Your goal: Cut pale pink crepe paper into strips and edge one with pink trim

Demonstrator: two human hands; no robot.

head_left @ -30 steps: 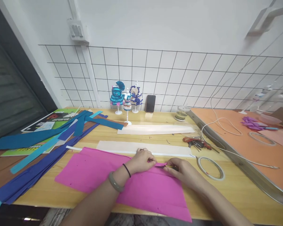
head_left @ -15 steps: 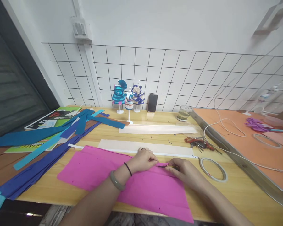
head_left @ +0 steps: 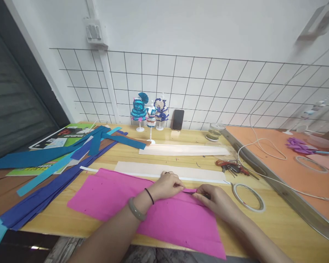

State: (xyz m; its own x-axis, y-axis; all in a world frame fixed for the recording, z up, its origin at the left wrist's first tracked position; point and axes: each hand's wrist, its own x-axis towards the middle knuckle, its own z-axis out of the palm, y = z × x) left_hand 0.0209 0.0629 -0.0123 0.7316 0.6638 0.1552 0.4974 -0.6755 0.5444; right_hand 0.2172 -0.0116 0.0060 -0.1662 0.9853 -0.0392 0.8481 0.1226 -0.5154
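Observation:
A large sheet of bright pink crepe paper (head_left: pixel 117 199) spreads over the near part of the table. My left hand (head_left: pixel 168 185), with a ring, a black band and a bangle at the wrist, is closed on the sheet's upper edge, thumb and finger pinched together. Just right of it, my right hand (head_left: pixel 211 197) grips slim dark tweezers (head_left: pixel 189 193), pointing left, partly hidden by the fingers. The tips lie at a raised fold of the pink edge. Behind both hands runs a pale paper strip (head_left: pixel 142 168) with a white band along its near side.
A tape roll (head_left: pixel 248 197) lies right of my right hand, near keys (head_left: pixel 231 167) and a white cable (head_left: pixel 285 183). Blue crepe strips (head_left: pixel 55 180) and books (head_left: pixel 63 135) cover the left. Small decorated dress stands (head_left: pixel 150 113), a phone (head_left: pixel 177 119) and a glass jar (head_left: pixel 214 132) stand behind.
The view has shifted very slightly. Around the dark tips, slightly more of the folded pink edge shows between my hands; both hands keep nearly the same place and grip.

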